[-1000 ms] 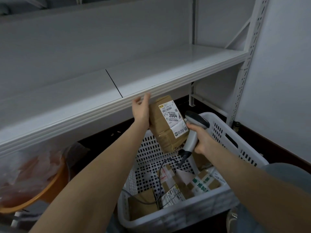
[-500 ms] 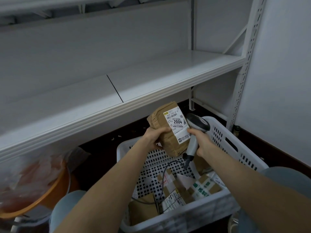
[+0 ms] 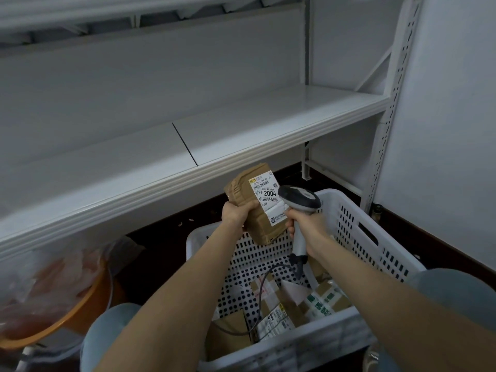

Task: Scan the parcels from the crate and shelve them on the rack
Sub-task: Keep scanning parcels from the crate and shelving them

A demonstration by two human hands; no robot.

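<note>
Head view: a parcel is held beside a scanner, over the crate and below the rack's shelf.

A brown parcel (image 3: 241, 191) is gripped near its lower left edge by the left hand (image 3: 237, 214), whose fingers are curled round it; its white label, marked 2004, is turned toward the camera. The handle of a grey scanner (image 3: 299, 199) is clasped in the right hand (image 3: 308, 228), and the scanner's head is seen just beside the label. Beneath both hands a white perforated crate (image 3: 308, 345) is seen, with more parcels (image 3: 276, 314) lying at its bottom and the scanner's dark cable (image 3: 261, 287) trailing among them. Above the hands the white shelf (image 3: 241, 124) is seen. Down and left of the left hand an orange basin (image 3: 69, 320) is found.
</note>
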